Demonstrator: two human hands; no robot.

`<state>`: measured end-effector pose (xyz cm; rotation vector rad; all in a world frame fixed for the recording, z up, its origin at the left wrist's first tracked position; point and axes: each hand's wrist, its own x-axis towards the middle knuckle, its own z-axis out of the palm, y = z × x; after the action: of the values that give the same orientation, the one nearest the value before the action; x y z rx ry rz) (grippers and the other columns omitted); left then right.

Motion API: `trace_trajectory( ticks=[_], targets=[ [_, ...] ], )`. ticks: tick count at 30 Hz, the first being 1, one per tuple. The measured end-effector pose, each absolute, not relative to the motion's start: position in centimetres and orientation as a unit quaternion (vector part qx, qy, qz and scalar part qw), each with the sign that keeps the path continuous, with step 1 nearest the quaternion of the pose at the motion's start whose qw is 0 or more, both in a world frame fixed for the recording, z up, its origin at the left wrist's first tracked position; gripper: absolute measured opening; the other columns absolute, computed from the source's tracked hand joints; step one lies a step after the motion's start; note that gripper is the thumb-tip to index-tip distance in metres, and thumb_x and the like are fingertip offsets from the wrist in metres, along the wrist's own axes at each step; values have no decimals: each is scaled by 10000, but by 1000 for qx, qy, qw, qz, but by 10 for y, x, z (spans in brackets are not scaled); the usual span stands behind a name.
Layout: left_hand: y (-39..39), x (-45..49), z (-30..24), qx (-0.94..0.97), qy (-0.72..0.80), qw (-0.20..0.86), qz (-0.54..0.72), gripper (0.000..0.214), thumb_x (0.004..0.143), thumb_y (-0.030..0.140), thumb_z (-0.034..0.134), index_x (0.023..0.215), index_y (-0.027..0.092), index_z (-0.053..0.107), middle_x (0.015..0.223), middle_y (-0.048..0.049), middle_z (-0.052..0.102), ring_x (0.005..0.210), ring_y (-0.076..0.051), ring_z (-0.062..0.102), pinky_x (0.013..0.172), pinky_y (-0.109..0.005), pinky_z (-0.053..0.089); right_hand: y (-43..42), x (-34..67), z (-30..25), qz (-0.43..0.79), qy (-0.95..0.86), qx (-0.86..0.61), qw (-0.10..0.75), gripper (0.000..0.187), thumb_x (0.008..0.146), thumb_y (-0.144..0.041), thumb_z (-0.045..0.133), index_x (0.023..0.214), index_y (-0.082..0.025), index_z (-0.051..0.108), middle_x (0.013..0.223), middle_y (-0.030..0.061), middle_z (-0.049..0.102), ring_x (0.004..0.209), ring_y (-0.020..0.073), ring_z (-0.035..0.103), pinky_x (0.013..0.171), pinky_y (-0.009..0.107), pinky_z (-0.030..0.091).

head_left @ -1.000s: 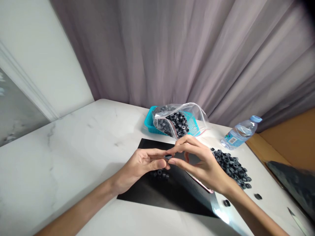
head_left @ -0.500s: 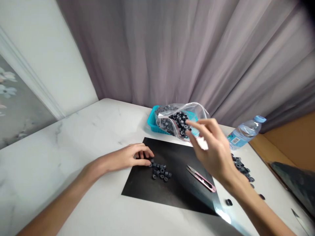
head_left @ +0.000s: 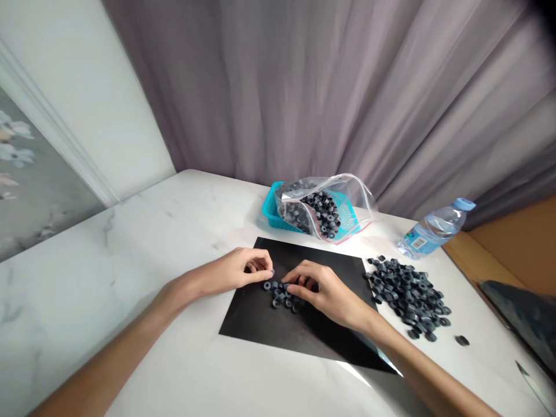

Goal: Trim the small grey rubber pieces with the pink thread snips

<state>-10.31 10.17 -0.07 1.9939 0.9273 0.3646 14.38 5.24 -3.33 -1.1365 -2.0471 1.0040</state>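
A black mat (head_left: pixel 278 324) lies on the white marble table (head_left: pixel 130 249). A small cluster of dark grey rubber rings (head_left: pixel 280 295) sits on the mat. My left hand (head_left: pixel 237 271) rests at the mat's left edge, fingers curled and touching the cluster's left side. My right hand (head_left: pixel 328 292) lies palm down on the mat, fingertips on the cluster's right side. Whether either hand pinches a ring I cannot tell. A larger pile of the same rings (head_left: pixel 408 295) lies on the table to the right of the mat.
A clear zip bag of rings (head_left: pixel 324 208) lies on a turquoise basket (head_left: pixel 271 211) behind the mat. A water bottle (head_left: pixel 434 231) lies at the right. One stray ring (head_left: pixel 463 340) sits near the pile. Brown cardboard (head_left: pixel 499 255) and a dark object (head_left: pixel 525 318) lie far right. Curtain behind.
My right hand came down from near the bag onto the ring cluster on the mat, covering the pink snips seen before. My left hand stayed by the cluster.
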Motion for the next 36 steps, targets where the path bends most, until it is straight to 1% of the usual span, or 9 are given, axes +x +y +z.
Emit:
trace_trajectory(
  ticks=[2, 5, 9, 13, 18, 23, 26, 31, 36],
  targets=[
    [101, -103, 0, 805, 371, 439, 145, 207, 915, 410, 642, 924, 216, 712, 885, -38, 746, 841, -216, 675, 748, -312, 477, 56, 144, -38, 417, -745, -422, 307, 162, 945, -335, 680, 1006, -205, 756, 953, 34, 685, 816, 153, 614, 716, 279, 464],
    [100, -102, 0, 809, 367, 439, 139, 174, 878, 383, 689, 925, 218, 719, 911, -40, 746, 861, -223, 677, 776, -324, 488, 61, 146, -45, 455, -719, -421, 315, 230, 939, -402, 678, 956, -179, 733, 897, 31, 691, 799, 156, 618, 715, 276, 473],
    [100, -100, -4, 810, 355, 447, 134, 193, 839, 377, 741, 969, 234, 728, 981, -45, 746, 925, -235, 675, 840, -346, 502, 66, 150, -54, 507, -684, -415, 322, 359, 918, -521, 671, 956, -164, 688, 862, 33, 673, 772, 161, 620, 702, 286, 510],
    [99, -97, -6, 806, 346, 460, 139, 180, 851, 358, 729, 977, 231, 722, 956, -40, 740, 882, -222, 669, 816, -342, 513, 70, 154, -57, 540, -658, -409, 328, 415, 881, -568, 698, 954, -161, 664, 875, 32, 652, 783, 163, 617, 717, 301, 529],
    [99, -93, -4, 782, 353, 486, 167, 145, 852, 341, 727, 924, 217, 706, 921, -34, 729, 853, -210, 656, 821, -356, 504, 70, 157, -52, 566, -640, -403, 329, 409, 865, -549, 729, 939, -152, 664, 888, 29, 635, 811, 162, 603, 748, 307, 522],
    [98, -89, 2, 727, 359, 547, 206, 186, 859, 360, 734, 921, 213, 639, 950, -23, 711, 951, -210, 672, 897, -366, 506, 65, 159, -35, 579, -626, -400, 335, 407, 868, -545, 732, 914, -149, 652, 885, 23, 623, 792, 150, 585, 790, 318, 504],
    [95, -88, 7, 700, 363, 573, 223, 194, 859, 351, 745, 937, 213, 633, 963, -17, 692, 970, -200, 662, 925, -363, 497, 59, 161, -21, 592, -618, -392, 337, 362, 892, -507, 723, 916, -155, 646, 903, 21, 615, 820, 148, 582, 823, 312, 498],
    [90, -86, 13, 670, 358, 603, 244, 197, 865, 338, 751, 954, 208, 633, 932, -5, 655, 868, -163, 628, 879, -336, 511, 54, 165, -8, 611, -610, -366, 348, 270, 940, -430, 697, 939, -163, 658, 920, 19, 608, 844, 145, 587, 831, 284, 488],
    [86, -81, 14, 639, 342, 632, 274, 169, 872, 298, 754, 947, 206, 633, 949, 1, 617, 857, -140, 577, 803, -285, 511, 52, 166, -6, 610, -609, -358, 359, 232, 961, -395, 680, 943, -164, 664, 915, 18, 611, 838, 139, 583, 817, 272, 474]
  ],
)
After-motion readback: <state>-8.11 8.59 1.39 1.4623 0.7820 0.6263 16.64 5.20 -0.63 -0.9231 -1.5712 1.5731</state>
